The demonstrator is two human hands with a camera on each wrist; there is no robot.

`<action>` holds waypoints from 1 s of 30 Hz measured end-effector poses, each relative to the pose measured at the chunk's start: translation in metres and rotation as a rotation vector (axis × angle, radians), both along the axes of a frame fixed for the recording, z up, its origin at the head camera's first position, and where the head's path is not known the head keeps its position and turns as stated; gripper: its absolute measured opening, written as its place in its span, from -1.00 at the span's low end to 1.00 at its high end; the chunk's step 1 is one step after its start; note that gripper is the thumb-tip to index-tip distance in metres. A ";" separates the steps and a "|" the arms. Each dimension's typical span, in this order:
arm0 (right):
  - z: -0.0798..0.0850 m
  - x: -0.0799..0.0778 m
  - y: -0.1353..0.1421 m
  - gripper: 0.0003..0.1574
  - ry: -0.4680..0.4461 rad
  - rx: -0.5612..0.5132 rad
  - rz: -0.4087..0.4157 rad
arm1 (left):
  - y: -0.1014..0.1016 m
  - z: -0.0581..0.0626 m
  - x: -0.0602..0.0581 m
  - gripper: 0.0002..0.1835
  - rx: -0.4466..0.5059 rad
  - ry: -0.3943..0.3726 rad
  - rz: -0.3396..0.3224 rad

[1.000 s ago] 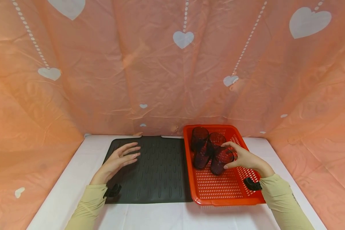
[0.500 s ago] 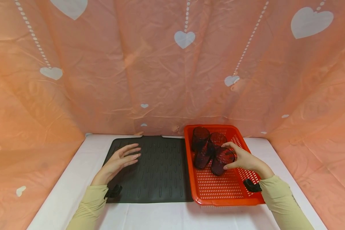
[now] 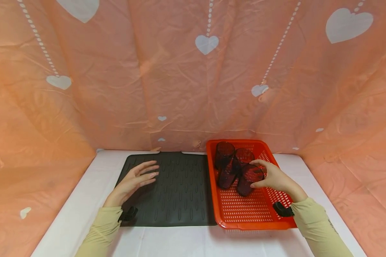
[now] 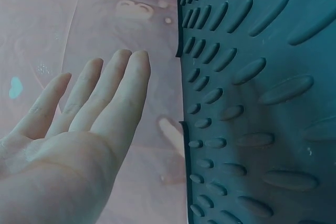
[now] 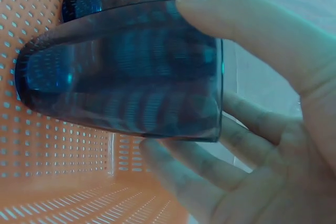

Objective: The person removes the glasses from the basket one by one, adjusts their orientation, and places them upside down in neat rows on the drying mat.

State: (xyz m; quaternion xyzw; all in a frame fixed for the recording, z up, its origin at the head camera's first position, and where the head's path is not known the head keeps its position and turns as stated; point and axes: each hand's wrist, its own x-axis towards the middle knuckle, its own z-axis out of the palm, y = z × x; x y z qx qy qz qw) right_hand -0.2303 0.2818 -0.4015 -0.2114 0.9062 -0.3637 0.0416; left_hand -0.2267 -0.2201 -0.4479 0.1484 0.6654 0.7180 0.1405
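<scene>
In the head view my right hand reaches into the red basket and holds a dark purple drinking glass near its rim. The right wrist view shows the thumb on one side of this glass and curled fingers at the other, its base by the basket's perforated floor. Several similar glasses stand close together behind and left of it, partly overlapping. My left hand hovers over the dark ribbed mat, fingers extended and apart from it. Seen from the left wrist, that hand holds nothing.
The red perforated basket adjoins the mat's right edge, with its rim raised around the glasses. Both are on a white-covered table. A peach curtain with white hearts encloses the back and sides.
The rim of the held glass has shifted very slightly right, toward my right palm. My left hand keeps almost the same place over the mat.
</scene>
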 end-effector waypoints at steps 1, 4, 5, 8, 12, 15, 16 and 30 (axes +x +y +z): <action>0.000 0.000 0.001 -0.04 -0.002 -0.002 -0.007 | 0.000 0.000 0.000 -0.32 0.001 -0.001 -0.001; -0.001 0.000 0.002 -0.05 -0.019 -0.011 -0.015 | 0.001 -0.001 0.000 -0.32 0.000 0.001 -0.003; -0.001 0.001 0.002 -0.05 -0.023 -0.014 -0.015 | 0.001 -0.002 0.001 -0.32 0.000 0.000 -0.002; 0.000 0.001 0.001 -0.05 -0.055 -0.040 -0.010 | 0.001 -0.002 0.001 -0.31 -0.003 0.007 -0.003; 0.002 0.002 0.001 -0.05 -0.068 -0.061 0.007 | 0.002 -0.003 0.000 -0.33 0.004 0.012 -0.007; 0.003 0.004 0.000 -0.07 -0.063 -0.060 0.010 | 0.003 -0.003 0.000 -0.35 0.010 0.009 -0.011; 0.003 0.005 0.000 -0.08 -0.061 -0.057 0.006 | 0.003 -0.002 0.000 -0.35 0.012 0.007 -0.011; 0.022 0.017 0.000 -0.12 0.064 0.043 -0.029 | 0.006 -0.002 0.001 -0.33 0.027 0.013 -0.020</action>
